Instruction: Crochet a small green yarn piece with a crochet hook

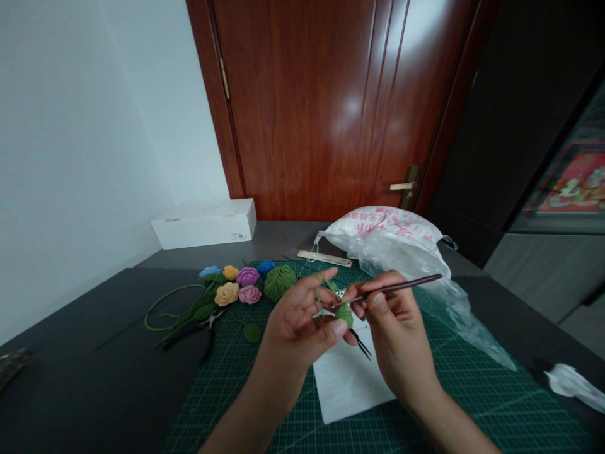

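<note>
Between thumb and fingers, my left hand point(302, 321) pinches a small green crochet piece point(345, 315), and green yarn point(319, 296) loops over its raised index finger. My right hand point(397, 328) grips a crochet hook point(401, 285) with a dark handle; the hook's metal tip meets the top of the crochet piece. Two thin black prongs point(363, 345) stick out below the piece; what they belong to is hidden. Left of my left hand sits a ball of green yarn point(280, 283). Under both hands lies a white paper sheet point(347, 391).
A green cutting mat point(227, 397) covers the dark table. Crocheted flowers point(227, 294) on green stems, pliers point(208, 325) and a green leaf piece point(252, 333) lie left. Behind are a ruler point(325, 258), a white box point(203, 226) and a stuffed plastic bag point(392, 230).
</note>
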